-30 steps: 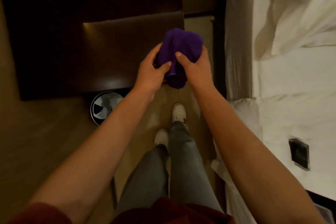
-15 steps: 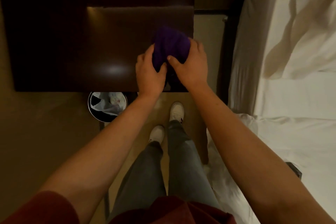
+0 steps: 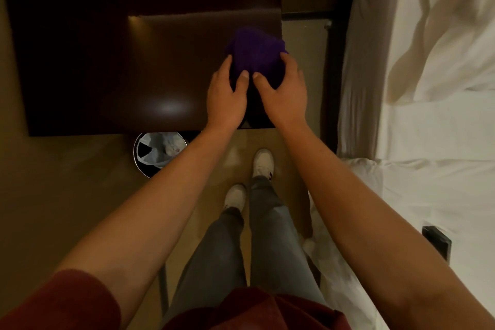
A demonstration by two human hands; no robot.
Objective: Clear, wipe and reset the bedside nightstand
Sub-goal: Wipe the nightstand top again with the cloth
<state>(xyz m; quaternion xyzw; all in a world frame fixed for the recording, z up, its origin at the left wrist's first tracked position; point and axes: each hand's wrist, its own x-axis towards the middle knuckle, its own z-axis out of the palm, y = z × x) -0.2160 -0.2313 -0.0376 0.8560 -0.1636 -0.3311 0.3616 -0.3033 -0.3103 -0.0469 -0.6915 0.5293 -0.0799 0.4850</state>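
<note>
A bunched purple cloth point(image 3: 255, 52) is held over the right part of the dark wooden nightstand point(image 3: 150, 69). My left hand point(image 3: 227, 96) grips its left side and my right hand point(image 3: 281, 91) grips its right side, thumbs nearly touching at the cloth's near edge. The lower part of the cloth is hidden behind my hands. I cannot tell whether the cloth touches the tabletop. The rest of the nightstand top is bare and glossy.
A round bin point(image 3: 158, 153) lined with a plastic bag stands on the floor at the nightstand's front edge. A bed with white sheets point(image 3: 428, 88) fills the right side, a dark flat object point(image 3: 436, 245) lying on it. My feet point(image 3: 249, 177) stand between nightstand and bed.
Both hands moved the purple cloth forward, from in front of the nightstand's near edge to over its right part. The view shifted toward the nightstand.
</note>
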